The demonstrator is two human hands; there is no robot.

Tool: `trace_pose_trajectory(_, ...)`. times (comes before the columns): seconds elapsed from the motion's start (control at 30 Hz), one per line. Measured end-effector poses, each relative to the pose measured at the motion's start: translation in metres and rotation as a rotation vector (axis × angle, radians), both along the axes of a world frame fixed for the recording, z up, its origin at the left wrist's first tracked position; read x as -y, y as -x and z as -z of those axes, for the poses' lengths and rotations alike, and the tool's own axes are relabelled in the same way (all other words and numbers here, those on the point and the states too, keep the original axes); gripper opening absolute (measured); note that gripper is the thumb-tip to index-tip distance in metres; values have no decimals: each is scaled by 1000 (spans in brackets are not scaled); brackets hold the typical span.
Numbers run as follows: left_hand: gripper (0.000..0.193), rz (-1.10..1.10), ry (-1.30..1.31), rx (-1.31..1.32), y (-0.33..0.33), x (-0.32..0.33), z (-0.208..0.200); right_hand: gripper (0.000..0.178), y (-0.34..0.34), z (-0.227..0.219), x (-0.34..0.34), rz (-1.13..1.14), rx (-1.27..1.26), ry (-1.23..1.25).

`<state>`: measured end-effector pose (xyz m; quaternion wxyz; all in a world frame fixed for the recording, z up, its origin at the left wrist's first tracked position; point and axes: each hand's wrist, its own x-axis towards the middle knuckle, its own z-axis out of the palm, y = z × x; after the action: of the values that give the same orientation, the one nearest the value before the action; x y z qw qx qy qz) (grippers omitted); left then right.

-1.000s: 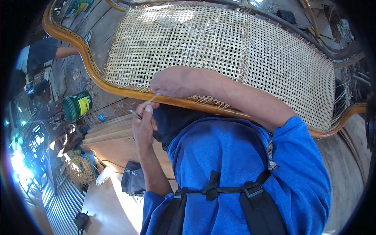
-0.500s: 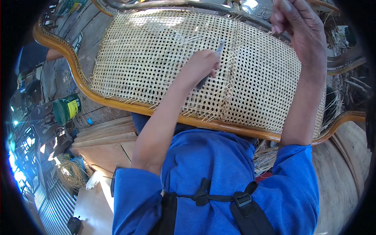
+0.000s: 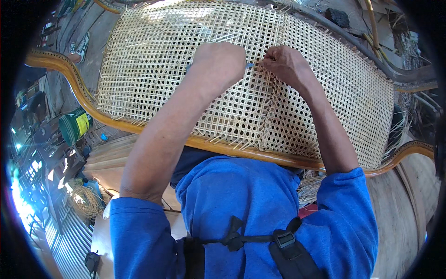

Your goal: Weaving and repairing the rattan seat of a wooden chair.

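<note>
A pale woven cane panel [image 3: 158,69] stretches across a curved wooden frame [image 3: 218,147] in front of me, with short loose strand ends along its near edge. My left hand [image 3: 220,60] is closed in a fist around a slim metal tool [image 3: 250,65]. Its narrow tip points right, and its dark handle shows at the other side of the fist. Just right of that tip, my right hand [image 3: 285,65] pinches low over the weave beside the panel's seam, on a thin cane strand mostly hidden by the fingers.
A green bucket [image 3: 74,126] with a yellow label stands on the plank floor at left. Bundled cane strands [image 3: 87,201] lie below it, near wooden boards [image 3: 111,156]. Another person's foot [image 3: 81,49] shows at upper left. Bent poles [image 3: 413,76] lie at far right.
My right hand has come down and left from high above the panel to the seam. My left hand has moved up and slightly left, turning the tool from upright to nearly level.
</note>
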<state>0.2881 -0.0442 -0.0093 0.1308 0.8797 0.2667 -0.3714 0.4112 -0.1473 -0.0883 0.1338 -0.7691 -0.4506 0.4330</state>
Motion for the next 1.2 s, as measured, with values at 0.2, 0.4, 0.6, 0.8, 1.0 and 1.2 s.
trace_pose_trajectory(0.2,22,105,-14,-118,-21,-10,8,20,-1,9,8,9,-5,-53)
trace_pose_trajectory(0.4,21,231,25,-18,-26,-3,29,20,1,-3,2,52,-63,49)
trace_pose_trajectory(0.6,29,65,209,14,-12,-24,51,27,18,18,0,-108,282,-176)
trace_pose_trajectory(0.8,39,-82,-15,55,30,-35,7,21,9,-16,-6,14,267,-549)
trace_pose_trajectory(1.0,35,99,-66,546,51,-31,10,26,19,-25,-12,-43,-27,-96)
trace_pose_trajectory(1.2,21,170,-38,50,11,-16,5,22,18,-2,0,23,-58,-55)
